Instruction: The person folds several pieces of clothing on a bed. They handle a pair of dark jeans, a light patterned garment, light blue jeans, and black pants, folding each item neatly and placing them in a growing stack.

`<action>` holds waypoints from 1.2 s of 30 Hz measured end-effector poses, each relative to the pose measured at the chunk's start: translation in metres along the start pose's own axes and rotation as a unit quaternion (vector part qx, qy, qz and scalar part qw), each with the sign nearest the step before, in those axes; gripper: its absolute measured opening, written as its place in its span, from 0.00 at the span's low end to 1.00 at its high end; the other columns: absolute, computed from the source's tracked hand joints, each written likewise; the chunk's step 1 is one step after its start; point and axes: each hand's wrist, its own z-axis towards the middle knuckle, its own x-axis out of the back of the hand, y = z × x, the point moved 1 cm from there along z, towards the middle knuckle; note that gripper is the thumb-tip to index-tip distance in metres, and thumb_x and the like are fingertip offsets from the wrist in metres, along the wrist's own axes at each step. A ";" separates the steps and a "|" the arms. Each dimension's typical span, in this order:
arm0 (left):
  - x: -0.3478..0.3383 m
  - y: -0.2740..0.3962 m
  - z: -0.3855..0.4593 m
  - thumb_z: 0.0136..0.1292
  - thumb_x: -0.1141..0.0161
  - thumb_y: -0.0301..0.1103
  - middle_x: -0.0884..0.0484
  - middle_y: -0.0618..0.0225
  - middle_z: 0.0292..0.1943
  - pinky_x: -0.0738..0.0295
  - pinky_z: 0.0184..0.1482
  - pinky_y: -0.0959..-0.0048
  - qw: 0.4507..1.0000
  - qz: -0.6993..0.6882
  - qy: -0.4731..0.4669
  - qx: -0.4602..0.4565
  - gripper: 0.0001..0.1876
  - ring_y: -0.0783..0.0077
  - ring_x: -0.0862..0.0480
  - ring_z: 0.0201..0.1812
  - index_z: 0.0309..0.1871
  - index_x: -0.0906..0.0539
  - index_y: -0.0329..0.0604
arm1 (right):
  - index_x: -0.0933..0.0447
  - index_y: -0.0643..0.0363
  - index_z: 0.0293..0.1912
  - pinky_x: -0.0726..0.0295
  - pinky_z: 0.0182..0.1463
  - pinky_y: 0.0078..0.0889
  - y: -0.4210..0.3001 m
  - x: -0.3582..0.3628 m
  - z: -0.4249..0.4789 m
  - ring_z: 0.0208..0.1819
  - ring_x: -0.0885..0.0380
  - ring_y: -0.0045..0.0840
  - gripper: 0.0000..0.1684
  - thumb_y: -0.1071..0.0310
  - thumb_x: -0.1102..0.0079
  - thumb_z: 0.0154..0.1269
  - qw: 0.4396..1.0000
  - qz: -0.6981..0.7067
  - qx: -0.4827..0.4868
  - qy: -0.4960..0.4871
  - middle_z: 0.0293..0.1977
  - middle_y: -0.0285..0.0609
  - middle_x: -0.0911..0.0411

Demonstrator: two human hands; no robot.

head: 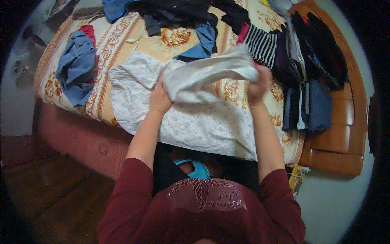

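A white garment with a small grey floral print [201,125] lies spread over the near edge of the bed. My left hand [161,97] rests on it at the middle, gripping a fold of the cloth. My right hand [259,84], blurred, is raised at the right and grips a lifted part of the same garment, which stretches blurred between the two hands. The fingertips of both hands are partly hidden.
On the patterned bedspread [103,82], a crumpled blue garment [76,67] lies left. Dark clothes [179,15] and a blue denim piece [204,39] lie at the far side. A striped garment [260,42] and stacked clothes are at right, by the wooden headboard [332,143].
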 end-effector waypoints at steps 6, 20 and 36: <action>-0.002 0.000 -0.005 0.47 0.44 0.30 0.42 0.53 0.66 0.32 0.56 0.62 0.938 0.326 0.051 -0.104 0.38 0.52 0.33 0.60 0.66 0.42 0.46 | 0.30 0.57 0.23 0.38 0.37 0.40 0.026 0.163 -0.104 0.32 0.30 0.38 0.05 0.78 0.46 0.43 0.944 -0.305 0.076 -0.100 0.26 0.39 0.29; -0.029 0.039 0.039 0.50 0.46 0.25 0.31 0.56 0.57 0.36 0.57 0.61 0.945 0.254 0.031 -0.205 0.19 0.57 0.28 0.54 0.48 0.22 0.45 | 0.36 0.59 0.56 0.37 0.59 0.42 0.113 0.208 -0.211 0.56 0.36 0.47 0.30 0.73 0.42 0.51 0.872 -0.270 -0.356 -0.201 0.55 0.53 0.37; -0.059 0.094 0.082 0.40 0.33 0.31 0.27 0.62 0.24 0.32 0.34 0.64 0.947 0.221 -0.150 -0.178 0.16 0.56 0.26 0.34 0.33 0.25 0.42 | 0.21 0.61 0.38 0.29 0.52 0.39 0.100 0.271 -0.115 0.47 0.28 0.43 0.19 0.81 0.49 0.43 0.956 -0.272 -0.086 -0.074 0.40 0.51 0.27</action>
